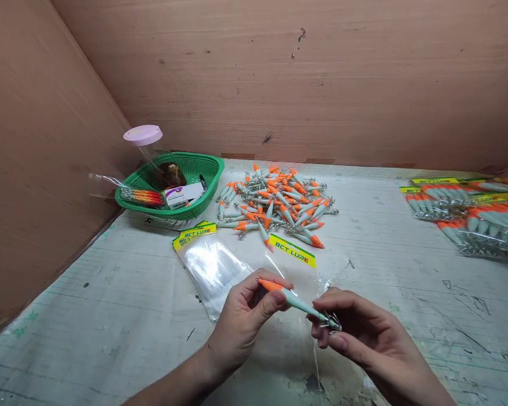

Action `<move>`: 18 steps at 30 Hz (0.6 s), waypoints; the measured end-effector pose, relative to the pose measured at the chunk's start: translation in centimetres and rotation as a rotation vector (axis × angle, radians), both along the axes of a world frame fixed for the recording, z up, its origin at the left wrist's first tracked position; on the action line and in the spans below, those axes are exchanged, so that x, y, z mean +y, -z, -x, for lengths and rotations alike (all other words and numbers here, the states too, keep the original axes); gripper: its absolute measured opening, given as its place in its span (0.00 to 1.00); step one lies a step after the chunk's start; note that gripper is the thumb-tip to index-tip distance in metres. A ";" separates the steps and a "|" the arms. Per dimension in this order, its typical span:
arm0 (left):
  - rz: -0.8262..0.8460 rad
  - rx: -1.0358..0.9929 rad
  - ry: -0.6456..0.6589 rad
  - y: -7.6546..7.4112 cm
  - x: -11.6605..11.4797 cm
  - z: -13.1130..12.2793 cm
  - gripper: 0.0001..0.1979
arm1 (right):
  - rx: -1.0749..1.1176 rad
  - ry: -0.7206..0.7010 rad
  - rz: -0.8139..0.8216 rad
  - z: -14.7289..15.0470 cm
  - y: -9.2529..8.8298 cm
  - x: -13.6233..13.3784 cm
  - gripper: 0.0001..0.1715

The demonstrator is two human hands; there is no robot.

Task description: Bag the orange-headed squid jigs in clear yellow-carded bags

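Near the front of the table I hold a squid jig (300, 304), pale green with an orange tip and a crown of metal hooks. My left hand (248, 313) pinches it near the orange end between thumb and fingers. At the hooked end, my right hand (364, 332) has its thumb and fingers closed around the hooks. Below and behind the jig lies a clear plastic bag (294, 270) with a yellow BCT LURE header. A stack of similar bags (211, 265) rests left of it, partly behind my left hand. Farther back is a loose pile of squid jigs (279, 197).
A green basket (214, 169) stands at the back left with a pink-lidded jar (143, 135), a small box (175, 197) and a bag of orange-tipped jigs (141, 195). Filled bags of jigs (491, 223) lie at the right. Wooden walls (300, 84) enclose the back and left.
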State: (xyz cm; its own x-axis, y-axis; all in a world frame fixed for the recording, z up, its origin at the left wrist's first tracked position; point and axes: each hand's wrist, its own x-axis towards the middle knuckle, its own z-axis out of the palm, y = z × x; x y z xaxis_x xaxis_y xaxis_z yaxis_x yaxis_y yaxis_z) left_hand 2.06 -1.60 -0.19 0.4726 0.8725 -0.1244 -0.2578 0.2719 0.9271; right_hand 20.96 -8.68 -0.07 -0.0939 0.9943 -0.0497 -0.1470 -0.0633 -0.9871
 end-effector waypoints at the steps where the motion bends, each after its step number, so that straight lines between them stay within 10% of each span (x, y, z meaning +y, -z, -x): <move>1: 0.004 -0.006 0.007 0.0 0.1 0.0 0.09 | 0.030 -0.019 0.000 0.0 -0.1 0.1 0.13; 18: -0.060 0.011 0.143 -0.9 0.1 0.2 0.12 | -0.028 -0.150 -0.155 0.1 -0.1 0.3 0.12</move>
